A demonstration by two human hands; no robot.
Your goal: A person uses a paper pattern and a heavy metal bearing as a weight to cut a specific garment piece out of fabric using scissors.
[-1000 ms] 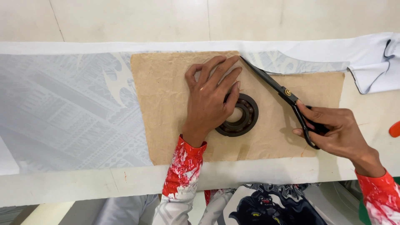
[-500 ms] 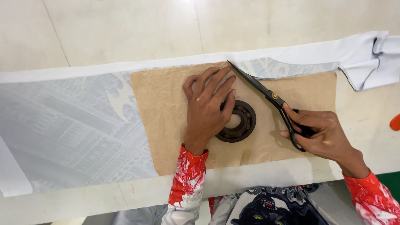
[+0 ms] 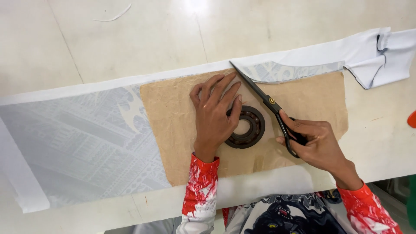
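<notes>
A pale tabletop (image 3: 130,39) holds white printed fabric (image 3: 78,147) under a tan paper pattern (image 3: 173,130). The left hand (image 3: 214,115), fingers spread flat, presses pattern and dark metal ring weight (image 3: 248,126). The right hand (image 3: 314,141) grips black scissors (image 3: 264,97), blades nearly closed at the pattern's top edge; cutting there looks barely begun.

The pattern (image 3: 182,125) is tan paper, matt, slightly crinkled and rough-looking. Under it lies white cloth (image 3: 82,143), smooth and matt, with a faint grey print; its far end (image 3: 381,52) is folded, showing plain white fabric. The bearing (image 3: 249,130) is dark metal, dull, with rusty brown balls between its rings. The scissors (image 3: 260,93) have blackened metal blades with a slight sheen, a small brass-coloured pivot screw, and glossy black handles in the right hand (image 3: 316,143). The table (image 3: 130,43) is cream, smooth and glossy, reflecting light. The sleeves (image 3: 199,186) are soft printed cloth, red and white.
</notes>
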